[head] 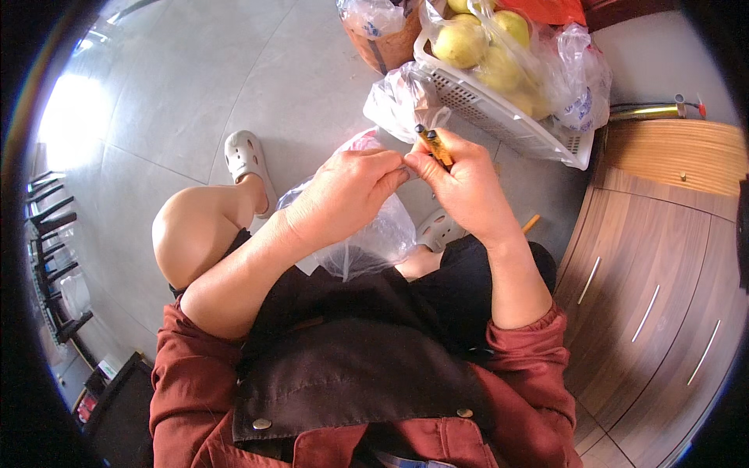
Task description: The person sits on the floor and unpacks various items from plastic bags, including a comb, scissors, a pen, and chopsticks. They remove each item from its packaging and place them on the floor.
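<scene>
My right hand (459,169) is closed around a yellow-and-black tool (440,151); its two dark ends stick out above the fist, and the rest is hidden. Just left of it, my left hand (360,190) has its fingers curled and pinched. The two hands meet at the fingertips. Whatever the left fingers may pinch is too small or covered to make out. Below the hands, between my knees, is a clear plastic bag (368,237), partly covered by the left hand and forearm.
Ahead stands a white plastic basket (503,126) with bagged yellow-green fruit (462,44). Beside it are a knotted plastic bag (404,96) and a brown container (380,44). A wooden drawer cabinet (632,281) borders the right. A black rack (52,234) is at far left.
</scene>
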Demonstrator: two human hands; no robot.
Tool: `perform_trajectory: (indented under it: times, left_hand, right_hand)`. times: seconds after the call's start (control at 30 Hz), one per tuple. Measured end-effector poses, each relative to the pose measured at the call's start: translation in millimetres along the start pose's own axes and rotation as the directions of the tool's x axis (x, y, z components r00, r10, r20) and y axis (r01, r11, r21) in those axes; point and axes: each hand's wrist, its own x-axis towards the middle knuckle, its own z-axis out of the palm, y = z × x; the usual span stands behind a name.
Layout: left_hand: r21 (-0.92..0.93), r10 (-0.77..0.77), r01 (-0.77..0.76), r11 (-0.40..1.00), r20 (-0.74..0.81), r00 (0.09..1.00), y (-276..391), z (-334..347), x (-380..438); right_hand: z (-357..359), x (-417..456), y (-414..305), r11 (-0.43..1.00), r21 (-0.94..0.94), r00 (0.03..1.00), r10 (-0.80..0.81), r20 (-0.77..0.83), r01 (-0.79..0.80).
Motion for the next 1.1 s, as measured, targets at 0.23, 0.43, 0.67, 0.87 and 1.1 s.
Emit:
perform_trajectory:
  times: [0.23, 0.43, 0.67, 0.87, 1.1]
  left_hand:
    - [-0.180, -0.222, 0.228, 0.957, 0.052, 0.974, -6.1, 7.5, -6.0]
    - [-0.252, -0.389, 0.338, 0.907, -0.190, 0.902, -11.5, 19.2, 14.0]
    - [-0.787, -0.505, 0.154, 0.598, -0.220, 0.834, -9.7, 11.1, 19.6]
    - [-0.888, -0.578, 0.064, 0.454, -0.239, 0.780, -7.4, -19.0, 9.9]
    - [-0.843, -0.516, 0.095, 0.529, -0.230, 0.825, -17.9, -15.4, 1.7]
  right_hand:
    - [29.7, -6.9, 20.8, 0.981, 0.153, 0.988, 0.132, -0.083, -0.118]
    - [43.8, 23.4, 35.2, 0.835, 0.525, 0.913, 0.331, -0.241, -0.164]
    - [25.8, 24.3, 17.7, 0.584, 0.811, 0.879, 0.407, -0.251, -0.039]
    - [28.1, -9.8, 0.2, 0.895, 0.355, 0.960, 0.222, 0.171, -0.270]
    - [76.0, -35.5, 29.8, 0.989, -0.072, 0.970, -0.108, 0.217, 0.126]
